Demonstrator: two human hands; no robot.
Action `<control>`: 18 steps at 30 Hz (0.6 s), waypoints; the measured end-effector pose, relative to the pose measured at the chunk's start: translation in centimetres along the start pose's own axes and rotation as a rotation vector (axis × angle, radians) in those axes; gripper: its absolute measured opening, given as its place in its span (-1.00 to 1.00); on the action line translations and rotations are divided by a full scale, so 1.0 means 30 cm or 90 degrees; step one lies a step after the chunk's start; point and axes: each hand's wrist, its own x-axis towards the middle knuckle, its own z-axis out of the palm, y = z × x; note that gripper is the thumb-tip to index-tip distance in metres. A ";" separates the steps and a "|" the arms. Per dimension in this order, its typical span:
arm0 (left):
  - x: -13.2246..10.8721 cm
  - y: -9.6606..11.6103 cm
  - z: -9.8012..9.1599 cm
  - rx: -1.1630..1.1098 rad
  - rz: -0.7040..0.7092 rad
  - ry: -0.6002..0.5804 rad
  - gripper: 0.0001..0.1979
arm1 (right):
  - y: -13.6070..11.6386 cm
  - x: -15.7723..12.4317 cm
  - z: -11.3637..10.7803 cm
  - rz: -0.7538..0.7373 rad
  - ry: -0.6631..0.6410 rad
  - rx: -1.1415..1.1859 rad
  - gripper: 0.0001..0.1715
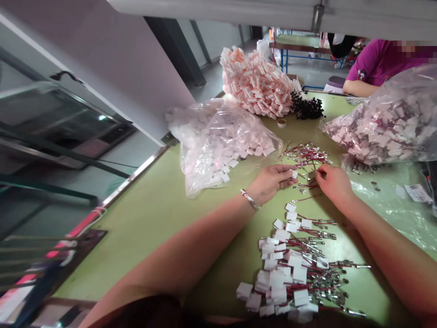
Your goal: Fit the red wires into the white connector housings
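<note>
Between thumb and fingers, my left hand (273, 181) pinches a small white plastic connector housing (294, 174). Close by on the right, my right hand (330, 178) has its fingers closed on a thin red wire with metal terminals (309, 174); its fingertips partly hide the wire. Just beyond both hands lies a loose pile of red wires with metal ends (307, 154). Nearer my body is a heap of white housings with red wires attached (283, 273), their metal ends pointing right.
A clear plastic bag of white housings (218, 136) spills open at the left. Another full bag (389, 123) stands at the right. Behind are a big pile of pale pink-and-white parts (256, 84), black connectors (307, 107) and a tape roll (282, 122). A person in purple (375, 64) sits opposite.
</note>
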 end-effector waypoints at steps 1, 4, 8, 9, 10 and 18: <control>-0.004 -0.001 -0.001 -0.001 -0.005 0.000 -0.87 | 0.001 -0.006 -0.011 -0.003 -0.004 0.056 -0.76; -0.009 -0.004 -0.009 0.000 -0.011 -0.011 -0.89 | -0.013 -0.037 -0.034 -0.068 -0.047 0.173 -0.80; -0.008 -0.007 -0.024 -0.007 0.001 -0.028 -0.88 | -0.037 -0.073 -0.036 -0.141 -0.053 0.103 -0.80; -0.007 -0.007 -0.028 -0.004 -0.001 -0.030 -0.87 | -0.038 -0.075 -0.033 -0.148 -0.052 0.086 -0.80; -0.007 -0.007 -0.031 0.001 -0.004 -0.032 -0.87 | -0.038 -0.076 -0.031 -0.152 -0.052 0.073 -0.80; -0.009 -0.006 -0.036 0.050 -0.017 -0.029 -0.93 | -0.030 -0.079 -0.025 -0.257 0.061 -0.056 -0.69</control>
